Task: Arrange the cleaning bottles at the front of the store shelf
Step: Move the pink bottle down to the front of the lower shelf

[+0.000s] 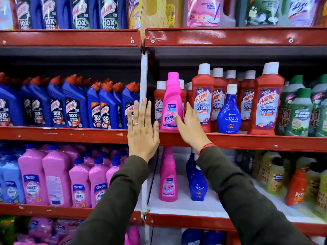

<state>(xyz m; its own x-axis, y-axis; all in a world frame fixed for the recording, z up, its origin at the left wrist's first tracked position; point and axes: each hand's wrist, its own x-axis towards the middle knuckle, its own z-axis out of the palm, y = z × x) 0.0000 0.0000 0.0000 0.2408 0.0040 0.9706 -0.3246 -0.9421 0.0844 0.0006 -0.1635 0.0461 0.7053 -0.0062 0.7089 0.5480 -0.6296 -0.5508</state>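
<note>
A pink Vanish bottle (171, 101) stands upright at the front of the middle shelf (247, 141), just right of the white shelf post. My right hand (192, 129) is beside it, fingers apart, thumb tip touching its label. My left hand (141, 129) is flat and open in front of the post, a small gap from the bottle. Red Harpic bathroom cleaner bottles (203, 98) stand behind and to the right. A blue Ujala bottle (229, 112) stands at the shelf front among them.
Blue Harpic toilet cleaner bottles (74, 103) fill the middle shelf on the left. Green bottles (300, 112) stand at the far right. The lower shelf holds pink Shakti bottles (56, 179), another Vanish bottle (168, 175) and another Ujala bottle (198, 184).
</note>
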